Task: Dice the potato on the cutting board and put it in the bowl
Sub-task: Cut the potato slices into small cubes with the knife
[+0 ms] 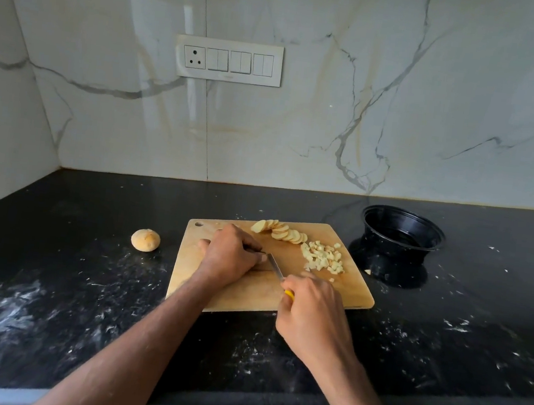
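On cutting board (249, 294), right hand (311, 316) grips knife (276, 266) (yellow-handled) — no legible writing

Both hands crowd the cutting board (249, 294) centre w/ a knife (275, 265) between them. Potato slices (284, 232) at 12 o'clock and diced pile (322, 257) at 2 block the board's far right. Black bowl (402, 231) sits off-board at 2, small gap between. Round potato piece (145, 239) lies on the counter (51, 295) at 9; bare counter around it.
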Available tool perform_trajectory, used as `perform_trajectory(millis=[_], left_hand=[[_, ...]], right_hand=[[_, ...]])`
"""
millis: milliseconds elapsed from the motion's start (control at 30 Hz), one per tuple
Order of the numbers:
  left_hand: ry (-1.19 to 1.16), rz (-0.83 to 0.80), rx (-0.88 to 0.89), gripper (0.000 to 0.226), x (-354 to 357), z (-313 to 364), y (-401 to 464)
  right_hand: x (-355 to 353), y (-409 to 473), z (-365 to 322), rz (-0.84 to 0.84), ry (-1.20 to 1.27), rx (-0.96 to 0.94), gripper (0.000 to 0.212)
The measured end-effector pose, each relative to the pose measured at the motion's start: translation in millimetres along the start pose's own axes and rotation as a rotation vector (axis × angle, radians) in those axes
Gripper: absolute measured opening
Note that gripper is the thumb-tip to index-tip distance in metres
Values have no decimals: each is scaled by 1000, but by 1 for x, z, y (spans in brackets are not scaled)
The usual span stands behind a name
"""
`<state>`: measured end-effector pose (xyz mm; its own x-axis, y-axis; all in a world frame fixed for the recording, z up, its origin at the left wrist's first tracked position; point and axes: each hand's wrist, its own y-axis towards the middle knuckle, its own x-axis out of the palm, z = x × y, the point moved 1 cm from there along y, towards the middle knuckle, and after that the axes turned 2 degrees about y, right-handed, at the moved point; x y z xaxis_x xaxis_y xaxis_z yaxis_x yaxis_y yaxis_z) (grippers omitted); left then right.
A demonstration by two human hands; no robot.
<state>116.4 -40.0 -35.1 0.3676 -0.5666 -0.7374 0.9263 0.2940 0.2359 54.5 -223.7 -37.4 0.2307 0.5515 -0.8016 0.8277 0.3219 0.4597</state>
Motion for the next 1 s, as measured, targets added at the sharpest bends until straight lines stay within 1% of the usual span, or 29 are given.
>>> perform_trajectory(millis=[167,267,367,500,600,833,1000], left_hand=[[-21,11,9,17,1,-2,-1],[-12,16,11,17,0,-3,0],[-11,12,8,16,-1,-2,-1],[-27,29,-1,9,-1,-3,-3],[-58,25,8,9,-1,-3,-3],[4,36,-6,5,1,-3,0],[7,26,-10,3,2,-3,1]], right_hand=[[-13,-8,9,-7,39,39,16],[-17,-5,14,89,115,90,15],[-13,7,9,159,150,85,11],[3,16,2,113,157,75,15],[10,15,2,106,131,68,16],[10,13,0,87,100,49,19],[10,12,-4,64,98,51,21]])
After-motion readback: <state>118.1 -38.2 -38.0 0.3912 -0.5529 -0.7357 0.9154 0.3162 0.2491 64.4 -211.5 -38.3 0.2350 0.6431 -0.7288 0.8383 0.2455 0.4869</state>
